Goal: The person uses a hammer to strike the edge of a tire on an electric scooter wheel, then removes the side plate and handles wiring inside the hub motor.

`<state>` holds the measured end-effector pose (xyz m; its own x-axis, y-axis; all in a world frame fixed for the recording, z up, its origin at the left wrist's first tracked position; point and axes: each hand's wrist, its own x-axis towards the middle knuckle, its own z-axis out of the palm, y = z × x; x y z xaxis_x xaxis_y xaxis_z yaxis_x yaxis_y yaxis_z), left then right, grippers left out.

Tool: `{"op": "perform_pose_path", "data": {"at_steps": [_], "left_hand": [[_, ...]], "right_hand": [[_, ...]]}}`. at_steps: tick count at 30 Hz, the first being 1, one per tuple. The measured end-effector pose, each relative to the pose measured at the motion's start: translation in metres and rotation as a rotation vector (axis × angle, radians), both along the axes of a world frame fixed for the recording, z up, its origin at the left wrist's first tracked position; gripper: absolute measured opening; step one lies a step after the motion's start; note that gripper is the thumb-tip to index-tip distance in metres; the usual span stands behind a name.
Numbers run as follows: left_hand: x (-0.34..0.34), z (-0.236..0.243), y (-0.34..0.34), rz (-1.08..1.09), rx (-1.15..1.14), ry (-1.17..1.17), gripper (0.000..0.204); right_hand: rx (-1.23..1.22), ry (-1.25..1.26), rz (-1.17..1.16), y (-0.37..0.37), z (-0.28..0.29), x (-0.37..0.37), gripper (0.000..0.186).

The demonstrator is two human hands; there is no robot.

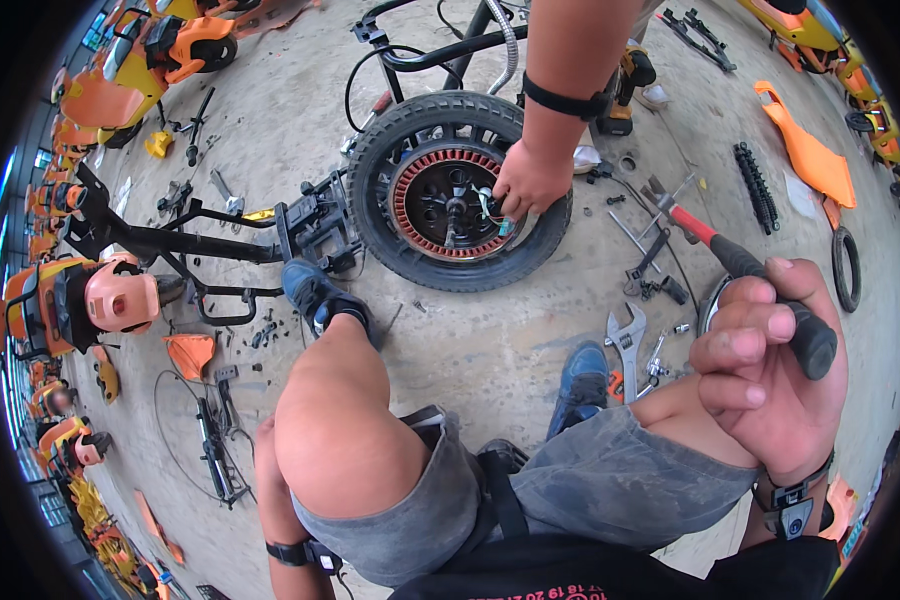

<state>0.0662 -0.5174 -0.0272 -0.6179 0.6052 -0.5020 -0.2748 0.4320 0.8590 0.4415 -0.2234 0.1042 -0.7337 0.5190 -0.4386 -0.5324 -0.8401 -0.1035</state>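
My right hand [770,365], raised above my right knee, is closed around the black grip of a hammer [692,224] with a red-and-black handle. The hammer's metal head points away toward the upper left. Beside my left knee, my left hand [266,440] is mostly hidden, and its fingers do not show. In front of my feet lies a black-tyred wheel [385,255] with a ring of copper windings [405,215] exposed in its hub. Another person's hand [532,180] reaches down to the wires at the hub's right side.
An adjustable wrench [626,345] lies right of my right shoe. A black frame [220,243] stretches left of the wheel. Further right are a black coil spring [757,188], an orange panel [810,150] and a small tyre [846,268]. Orange-yellow scooters [135,75] line the left side.
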Motion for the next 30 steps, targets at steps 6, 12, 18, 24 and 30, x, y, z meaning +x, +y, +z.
{"op": "perform_pose_path", "data": {"at_steps": [6,12,18,24,30], "left_hand": [[0.002,-0.002,0.0,-0.011,-0.017,-0.013,0.043],[0.015,0.018,-0.001,0.0,0.072,-0.038,0.043],[-0.006,-0.006,0.004,-0.015,-0.033,-0.01,0.042],[0.007,0.009,0.002,-0.023,0.024,-0.04,0.042],[0.01,0.013,0.004,-0.016,0.056,-0.044,0.041]], "right_hand": [[-0.004,-0.004,0.003,0.002,-0.002,-0.002,0.039],[-0.005,-0.028,-0.004,-0.001,0.001,-0.003,0.039],[0.015,-0.034,0.007,0.001,-0.002,-0.005,0.039],[0.007,-0.007,0.004,-0.001,-0.001,-0.004,0.039],[0.01,-0.015,0.015,0.0,-0.001,-0.002,0.039]]}}
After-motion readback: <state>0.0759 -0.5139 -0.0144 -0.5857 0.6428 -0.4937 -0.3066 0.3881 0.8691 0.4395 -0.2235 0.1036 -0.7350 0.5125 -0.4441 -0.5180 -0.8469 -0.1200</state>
